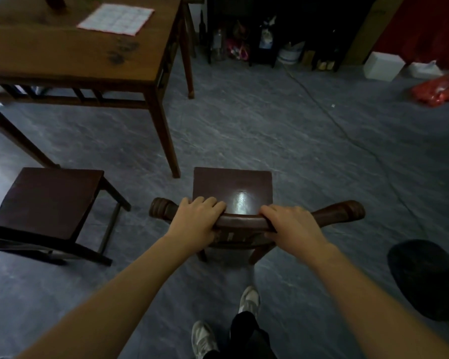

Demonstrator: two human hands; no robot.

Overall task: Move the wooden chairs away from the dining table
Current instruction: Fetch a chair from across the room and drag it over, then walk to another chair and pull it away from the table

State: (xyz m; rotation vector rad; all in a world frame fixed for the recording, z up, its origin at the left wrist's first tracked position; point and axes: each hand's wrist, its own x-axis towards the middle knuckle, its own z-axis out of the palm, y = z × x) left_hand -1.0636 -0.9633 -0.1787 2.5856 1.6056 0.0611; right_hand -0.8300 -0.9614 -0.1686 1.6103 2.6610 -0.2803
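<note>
Two chairs apart from the table

The held chair (232, 189) sits at centre; the table (70, 55) at 11 o'clock, a second chair (49, 200) at 9, a cloth (116, 18) on the table.

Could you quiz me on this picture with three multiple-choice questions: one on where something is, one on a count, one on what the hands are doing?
1. Where does the checked cloth lie?
A. on the dining table
B. on a chair seat
C. on the floor

2. How many wooden chairs show?
A. one
B. two
C. four

3. What are the hands doing?
A. hanging free
B. both gripping the top rail of the chair
C. lifting the table

Answers:
1 A, the cloth rests on the tabletop.
2 B, the held chair plus a second chair to its left.
3 B, the left hand and right hand wrap the rail.
</note>
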